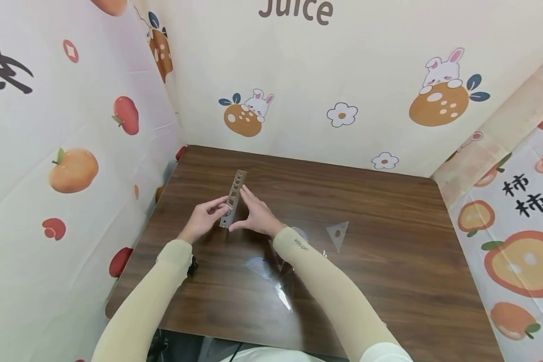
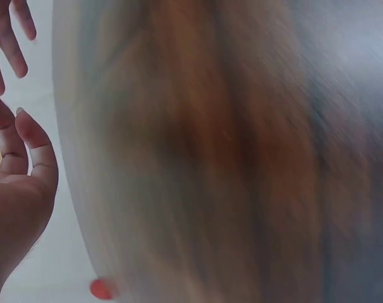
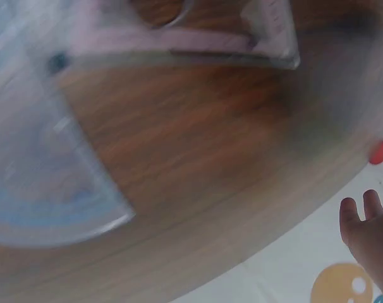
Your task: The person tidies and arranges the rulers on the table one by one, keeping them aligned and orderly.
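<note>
The ruler [image 1: 234, 198] is on the far left part of the table [image 1: 412, 266], slanting between your two hands; whether it lies flat or is slightly raised, you cannot tell. Your left hand [image 1: 203, 220] pinches its left edge between thumb and fingers, below the middle. Your right hand [image 1: 259, 217] has its fingers straight and close together along the right edge, with the thumb spread well away toward the near end.

Expect it to be light and fairly stiff — thin clear plastic, by the look of it, so probably slick and liable to crack if bent hard. The row of holes likely weakens the middle; take it by the long edges or the solid ends.

Much is hard to make out. The left wrist view is blurred and shows no ruler; the right wrist view catches only a protractor [image 3: 59, 183] and a pink-edged set square [image 3: 179, 41], both cut off. Your right sleeve [image 1: 326, 279] covers part of the clear pieces under it — their number is uncertain.
</note>
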The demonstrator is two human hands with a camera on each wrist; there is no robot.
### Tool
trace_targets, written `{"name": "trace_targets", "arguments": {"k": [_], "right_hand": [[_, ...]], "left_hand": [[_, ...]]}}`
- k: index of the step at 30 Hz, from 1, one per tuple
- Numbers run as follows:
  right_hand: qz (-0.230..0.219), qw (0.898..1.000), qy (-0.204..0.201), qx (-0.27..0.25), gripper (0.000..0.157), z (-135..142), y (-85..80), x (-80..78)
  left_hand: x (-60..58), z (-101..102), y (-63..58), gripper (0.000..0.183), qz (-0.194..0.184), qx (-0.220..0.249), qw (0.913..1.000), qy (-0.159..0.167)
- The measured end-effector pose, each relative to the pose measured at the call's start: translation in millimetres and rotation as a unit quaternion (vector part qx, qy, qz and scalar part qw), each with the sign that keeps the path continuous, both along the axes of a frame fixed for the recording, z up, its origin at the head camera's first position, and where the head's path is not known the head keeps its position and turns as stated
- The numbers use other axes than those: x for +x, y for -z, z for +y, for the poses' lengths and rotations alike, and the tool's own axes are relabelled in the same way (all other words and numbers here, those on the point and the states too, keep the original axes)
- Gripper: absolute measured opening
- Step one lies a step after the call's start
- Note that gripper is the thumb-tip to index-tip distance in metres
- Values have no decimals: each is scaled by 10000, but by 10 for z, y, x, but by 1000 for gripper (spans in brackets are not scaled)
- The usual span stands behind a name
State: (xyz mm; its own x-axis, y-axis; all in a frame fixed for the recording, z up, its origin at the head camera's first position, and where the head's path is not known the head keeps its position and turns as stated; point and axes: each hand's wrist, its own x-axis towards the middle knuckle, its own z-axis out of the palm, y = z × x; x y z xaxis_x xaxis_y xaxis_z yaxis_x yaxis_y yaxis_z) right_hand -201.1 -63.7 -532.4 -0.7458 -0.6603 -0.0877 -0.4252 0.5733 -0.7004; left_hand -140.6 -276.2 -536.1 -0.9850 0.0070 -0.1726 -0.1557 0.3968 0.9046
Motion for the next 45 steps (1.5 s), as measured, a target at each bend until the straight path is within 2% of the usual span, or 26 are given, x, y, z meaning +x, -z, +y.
{"name": "trace_targets", "arguments": {"k": [11,20,31,36,42,45], "right_hand": [[-203,9992,-157,305,126,-354,84,99],[-238,9977,-265,572,125,-523,207,156],[276,9937,-381,1018,124,-654,322,187],[370,9905,-447,1244,124,-673,363,198],[736,9822,-502,1657,127,-684,427,235],[904,9784,-474,1796,128,-708,453,254]], "left_hand": [[150,-338,99,55,-305,-209,9992,-130],[227,-498,200,55,-473,-205,9986,-98],[263,-594,236,54,-618,-244,9978,4],[259,-608,240,50,-550,-581,9967,151],[252,-607,233,49,-483,-889,9941,398],[256,-618,230,47,-329,-1142,9919,451]]}}
